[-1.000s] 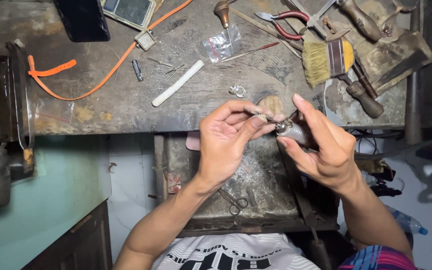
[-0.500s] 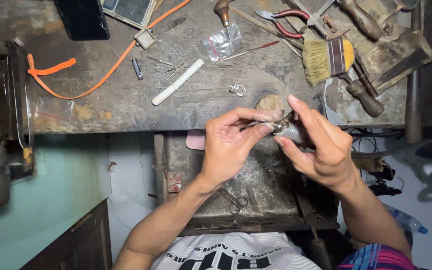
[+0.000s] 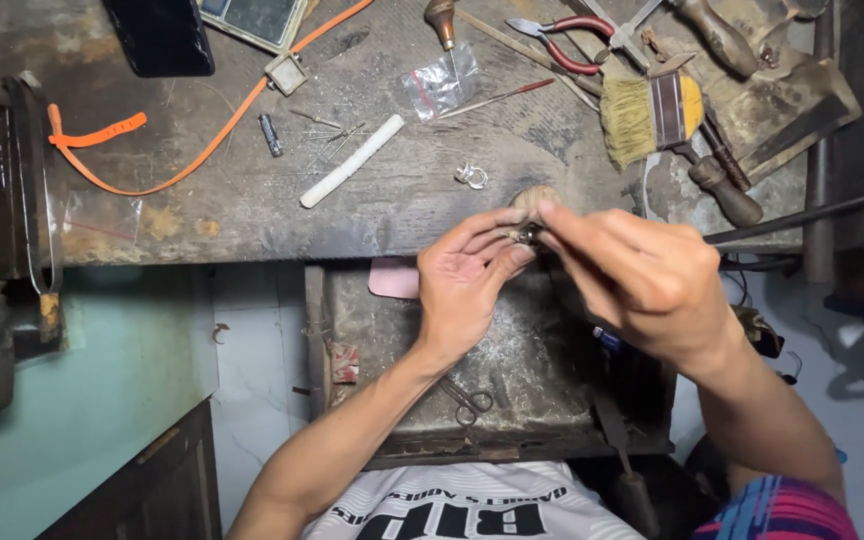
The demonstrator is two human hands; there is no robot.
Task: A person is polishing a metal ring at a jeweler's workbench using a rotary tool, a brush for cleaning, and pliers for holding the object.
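I see both hands, left hand (image 3: 467, 285) and right hand (image 3: 642, 280), pinched shut on a small metal piece (image 3: 528, 234) mid-frame, above the table (image 3: 252, 200).

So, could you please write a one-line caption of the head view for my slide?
Both hands, left hand and right hand, pinch a small metal piece at the worn workbench edge, near a brush.

The small dark piece (image 3: 528, 234) is mostly hidden between both hands' fingertips.
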